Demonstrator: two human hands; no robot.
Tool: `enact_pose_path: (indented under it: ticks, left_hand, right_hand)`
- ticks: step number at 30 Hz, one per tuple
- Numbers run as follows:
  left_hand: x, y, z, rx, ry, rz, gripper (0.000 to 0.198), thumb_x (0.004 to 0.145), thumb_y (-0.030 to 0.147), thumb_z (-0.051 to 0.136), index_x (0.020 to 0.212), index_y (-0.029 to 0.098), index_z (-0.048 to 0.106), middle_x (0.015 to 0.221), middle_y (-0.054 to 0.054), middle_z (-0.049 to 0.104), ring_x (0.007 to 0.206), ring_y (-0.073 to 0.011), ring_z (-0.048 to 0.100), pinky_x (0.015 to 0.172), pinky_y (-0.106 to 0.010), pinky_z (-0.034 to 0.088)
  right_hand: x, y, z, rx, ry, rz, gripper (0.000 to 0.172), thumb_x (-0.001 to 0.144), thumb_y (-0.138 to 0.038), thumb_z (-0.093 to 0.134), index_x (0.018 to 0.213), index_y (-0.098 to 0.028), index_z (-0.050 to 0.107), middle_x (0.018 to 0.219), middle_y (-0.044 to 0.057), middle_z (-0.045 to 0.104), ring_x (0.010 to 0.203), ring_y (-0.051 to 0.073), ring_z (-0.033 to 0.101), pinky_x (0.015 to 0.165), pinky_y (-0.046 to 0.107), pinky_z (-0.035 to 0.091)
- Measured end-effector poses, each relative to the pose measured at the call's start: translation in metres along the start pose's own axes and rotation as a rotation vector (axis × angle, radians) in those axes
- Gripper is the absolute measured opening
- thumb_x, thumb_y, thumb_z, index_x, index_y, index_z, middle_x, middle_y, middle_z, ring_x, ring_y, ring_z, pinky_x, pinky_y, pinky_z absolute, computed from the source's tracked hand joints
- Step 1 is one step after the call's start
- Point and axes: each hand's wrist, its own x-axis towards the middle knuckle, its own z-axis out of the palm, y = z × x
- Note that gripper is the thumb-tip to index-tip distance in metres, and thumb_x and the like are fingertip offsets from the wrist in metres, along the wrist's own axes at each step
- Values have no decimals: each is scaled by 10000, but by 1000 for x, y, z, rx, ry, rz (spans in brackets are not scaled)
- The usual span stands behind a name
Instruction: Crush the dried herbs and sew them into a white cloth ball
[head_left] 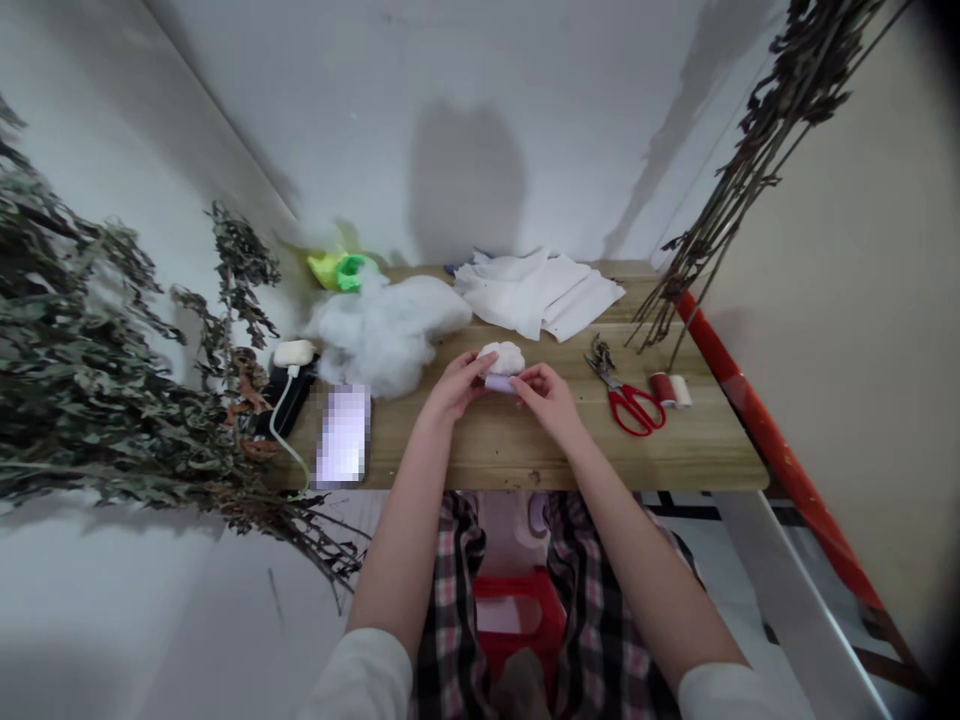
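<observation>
Both hands meet over the middle of the wooden table (495,450). My left hand (459,385) closes its fingers on the left side of a small white stuffed piece (502,357). A short lilac roll (499,383) lies against the near edge of that piece, between the hands. My right hand (546,395) pinches the right end of the lilac roll. To the right lie red-handled scissors (632,408), with a small dark metal item beside their blades. A red thread spool (661,389) and a white spool (681,391) lie beyond them.
Fluffy white stuffing (386,330) is heaped at the back left, white cloth pieces (540,295) at the back. A phone (343,435) and a cabled white charger (294,353) lie left. Dried plants (97,400) crowd the left side; dried stems (724,215) hang over the right.
</observation>
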Motion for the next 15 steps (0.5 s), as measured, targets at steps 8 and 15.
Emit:
enact_pose_path:
  ticks: [8, 15]
  left_hand:
    - [1, 2, 1, -94, -10, 27, 415, 602, 279, 800, 937, 136, 601, 819, -20, 647, 704, -108, 588, 632, -229, 453]
    - [-1, 2, 2, -79, -103, 79, 391, 651, 314, 772, 956, 127, 616, 873, -45, 649, 785, -145, 598, 686, -274, 483]
  right_hand:
    - [-1, -3, -3, 23, -89, 161, 336, 688, -489, 692, 766, -181, 582, 565, -12, 635, 460, 93, 518, 491, 227, 411]
    - [1, 1, -2, 40, -43, 214, 318, 716, -429, 682, 848, -169, 557, 532, -23, 625, 414, 78, 490, 443, 200, 389]
